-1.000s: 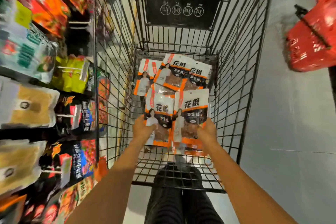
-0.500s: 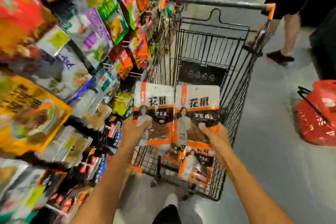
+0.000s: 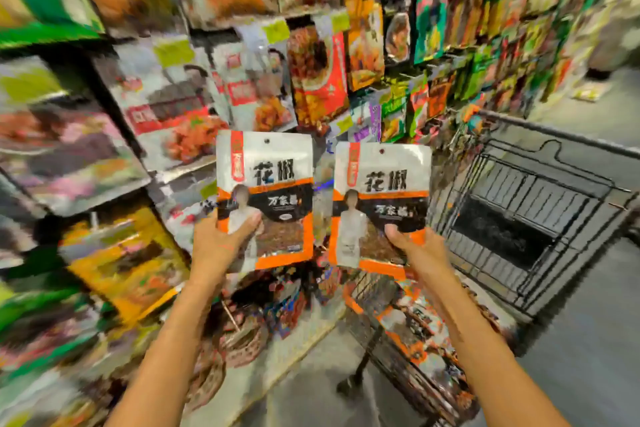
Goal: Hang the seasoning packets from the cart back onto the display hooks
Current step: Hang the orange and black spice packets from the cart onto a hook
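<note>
I count two hands in view, the left hand (image 3: 218, 243) and the right hand (image 3: 419, 253). Two seasoning packets are held up, one to each hand: the left packet (image 3: 273, 184) and the right packet (image 3: 388, 184). Both are the same white, black and orange kind, and each has one hang hole (image 3: 266, 141) near its top edge. I see one cart (image 3: 540, 218). The loose packets (image 3: 412, 322) in it number at least two, but blur stops me from a firm count. The display packets (image 3: 318, 73) on the wall are many, too smeared to count.
</note>
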Action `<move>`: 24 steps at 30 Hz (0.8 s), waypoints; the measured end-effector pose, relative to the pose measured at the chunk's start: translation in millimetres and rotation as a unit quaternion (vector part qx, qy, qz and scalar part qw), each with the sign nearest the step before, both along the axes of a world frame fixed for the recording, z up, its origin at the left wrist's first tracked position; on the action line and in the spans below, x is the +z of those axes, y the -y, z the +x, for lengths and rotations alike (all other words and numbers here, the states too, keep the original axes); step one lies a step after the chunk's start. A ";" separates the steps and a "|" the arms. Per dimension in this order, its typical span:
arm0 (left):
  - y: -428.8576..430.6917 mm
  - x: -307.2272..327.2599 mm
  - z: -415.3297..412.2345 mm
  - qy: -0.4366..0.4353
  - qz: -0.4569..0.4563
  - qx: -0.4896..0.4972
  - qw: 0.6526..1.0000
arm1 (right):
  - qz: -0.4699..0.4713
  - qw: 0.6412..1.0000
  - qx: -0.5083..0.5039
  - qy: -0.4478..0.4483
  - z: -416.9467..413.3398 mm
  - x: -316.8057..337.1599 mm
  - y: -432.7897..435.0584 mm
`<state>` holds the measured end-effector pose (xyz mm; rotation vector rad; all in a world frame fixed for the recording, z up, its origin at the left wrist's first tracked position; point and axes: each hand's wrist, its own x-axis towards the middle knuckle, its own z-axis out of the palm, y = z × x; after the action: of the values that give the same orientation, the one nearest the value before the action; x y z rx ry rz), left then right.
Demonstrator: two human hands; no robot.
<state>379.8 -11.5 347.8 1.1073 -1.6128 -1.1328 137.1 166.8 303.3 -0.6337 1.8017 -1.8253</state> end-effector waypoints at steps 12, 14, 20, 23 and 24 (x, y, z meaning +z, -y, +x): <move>-52.4 100.2 324.7 -0.074 -0.130 0.228 0.962 | -0.113 0.954 0.275 -0.045 275.3 85.0 97.2; -64.5 107.9 378.2 -0.074 -0.142 0.251 0.955 | -0.122 0.944 0.303 -0.052 331.6 89.9 104.7; -96.2 118.3 530.4 -0.047 -0.148 0.315 0.936 | -0.141 0.923 0.356 -0.033 482.9 91.7 112.3; -109.2 115.1 587.2 -0.035 -0.133 0.352 0.926 | -0.139 0.915 0.378 -0.024 542.6 92.1 112.6; -112.7 114.7 604.3 -0.034 -0.131 0.366 0.921 | -0.134 0.912 0.387 -0.027 559.1 91.3 114.4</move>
<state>984.1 101.2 462.5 1.3078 -1.0889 -0.4378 696.2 52.4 394.7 -1.2907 1.0689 -1.4853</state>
